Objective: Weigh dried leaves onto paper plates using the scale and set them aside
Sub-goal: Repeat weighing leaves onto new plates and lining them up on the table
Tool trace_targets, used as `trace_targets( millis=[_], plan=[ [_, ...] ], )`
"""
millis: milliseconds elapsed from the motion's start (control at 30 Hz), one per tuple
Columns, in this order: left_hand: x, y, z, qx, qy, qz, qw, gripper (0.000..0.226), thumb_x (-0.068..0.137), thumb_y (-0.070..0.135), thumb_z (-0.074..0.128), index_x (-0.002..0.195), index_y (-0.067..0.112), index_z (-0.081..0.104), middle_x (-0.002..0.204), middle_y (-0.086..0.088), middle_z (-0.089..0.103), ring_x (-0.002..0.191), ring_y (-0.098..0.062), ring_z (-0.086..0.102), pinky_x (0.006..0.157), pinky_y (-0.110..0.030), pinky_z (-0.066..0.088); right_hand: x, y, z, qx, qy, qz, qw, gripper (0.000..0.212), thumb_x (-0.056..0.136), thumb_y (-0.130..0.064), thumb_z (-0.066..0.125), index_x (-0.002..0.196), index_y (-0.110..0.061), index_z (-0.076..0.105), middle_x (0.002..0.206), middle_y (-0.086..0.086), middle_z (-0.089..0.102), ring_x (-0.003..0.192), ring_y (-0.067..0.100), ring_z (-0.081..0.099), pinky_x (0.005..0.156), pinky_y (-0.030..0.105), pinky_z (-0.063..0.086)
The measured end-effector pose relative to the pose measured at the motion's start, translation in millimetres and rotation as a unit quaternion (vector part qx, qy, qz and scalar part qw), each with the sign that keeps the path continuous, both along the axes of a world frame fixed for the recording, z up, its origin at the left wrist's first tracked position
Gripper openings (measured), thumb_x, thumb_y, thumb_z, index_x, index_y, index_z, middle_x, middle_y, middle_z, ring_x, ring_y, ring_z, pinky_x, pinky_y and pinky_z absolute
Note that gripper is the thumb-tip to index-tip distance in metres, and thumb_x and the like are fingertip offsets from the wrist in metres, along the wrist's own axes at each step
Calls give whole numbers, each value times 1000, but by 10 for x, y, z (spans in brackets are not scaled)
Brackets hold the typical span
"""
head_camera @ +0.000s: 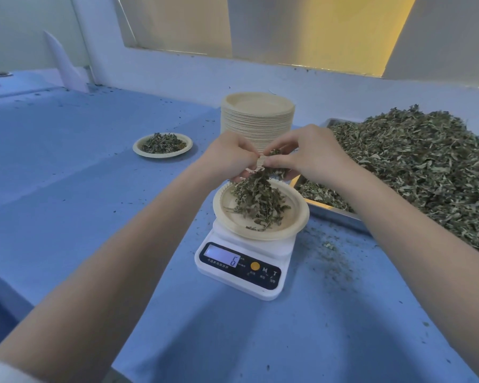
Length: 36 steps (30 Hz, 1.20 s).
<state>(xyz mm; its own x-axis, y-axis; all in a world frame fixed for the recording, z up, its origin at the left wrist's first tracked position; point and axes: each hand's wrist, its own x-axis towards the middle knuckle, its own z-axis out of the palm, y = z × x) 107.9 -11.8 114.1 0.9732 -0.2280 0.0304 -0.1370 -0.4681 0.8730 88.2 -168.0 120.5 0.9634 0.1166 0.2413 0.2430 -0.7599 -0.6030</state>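
A white digital scale stands mid-table, its display reading 6. On it sits a paper plate with a heap of dried leaves. Just above the plate's far edge, my left hand and my right hand meet, both holding one clump of dried leaves in curled fingers, and leaves trail from it down onto the plate. A filled paper plate lies apart at the left.
A tall stack of paper plates stands behind my hands. At the right a metal tray holds a big pile of dried leaves. Leaf crumbs litter the blue tabletop. A wall with a window ledge runs along the back.
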Motion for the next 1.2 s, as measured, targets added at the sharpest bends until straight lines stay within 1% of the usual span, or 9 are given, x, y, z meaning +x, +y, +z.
trace_targets(
  millis=[133,200,300,433,500,700,867,1033,1200],
  plan=[
    [6,-11,-28,-4,0,10,1000,13,88,5,54,96,11,63,75,0,63,57,-9,54,50,-17,45,2,-5,3,-11,-1,-3,1000,11,79,-32,76,85,-36,68,95,-4,63,47,8,65,42,11,43],
    [12,-21,-37,-2,2,12,1000,15,87,3,55,96,11,63,76,-2,63,56,-8,55,51,-18,46,0,-4,-4,-20,2,-2,1000,12,79,-34,76,83,-39,67,95,-6,62,45,8,64,48,17,52],
    [13,-30,-54,1,8,11,1000,17,85,1,55,96,10,63,78,-4,63,56,-9,55,52,-19,46,0,-10,-38,-18,-8,2,1000,12,77,-35,77,82,-40,68,93,-6,65,45,11,63,54,20,54],
    [7,-34,-75,1,9,8,1000,18,84,1,54,97,9,65,77,-6,63,56,-10,53,51,-19,45,-5,-32,-71,-52,-9,7,999,15,75,-38,77,87,-42,69,88,-3,72,67,6,65,73,30,55],
    [3,-39,-79,1,11,7,1000,18,84,1,54,95,9,65,79,-8,63,56,-11,53,51,-19,44,-8,-39,-63,-67,-13,5,998,16,75,-40,77,88,-42,70,89,-4,72,79,4,64,80,28,51],
    [7,-61,-65,-4,7,0,1000,11,88,6,55,93,12,62,79,-3,65,53,-9,53,49,-18,45,3,-56,16,-34,-28,-5,999,11,78,-35,76,84,-38,68,70,-16,63,52,-14,53,54,4,40],
    [17,-61,-52,-7,5,0,1000,11,89,7,54,92,13,63,75,1,64,54,-8,54,46,-16,45,-6,-65,20,-19,-39,-5,999,11,79,-28,76,88,-30,70,67,-10,64,47,-5,56,47,3,39],
    [5,-61,-64,-20,1,3,1000,9,90,9,55,91,13,63,75,0,64,54,-8,54,46,-15,45,-10,-64,2,-10,-40,-3,999,11,80,-25,76,90,-25,72,70,-3,69,47,-4,57,49,3,41],
    [22,-103,-70,-51,-26,23,998,12,87,6,55,84,14,64,75,-1,64,59,-11,56,58,-24,48,-32,-17,1,-1,-40,6,999,11,79,-23,77,85,-30,71,83,14,70,52,4,57,46,3,37]
  ],
)
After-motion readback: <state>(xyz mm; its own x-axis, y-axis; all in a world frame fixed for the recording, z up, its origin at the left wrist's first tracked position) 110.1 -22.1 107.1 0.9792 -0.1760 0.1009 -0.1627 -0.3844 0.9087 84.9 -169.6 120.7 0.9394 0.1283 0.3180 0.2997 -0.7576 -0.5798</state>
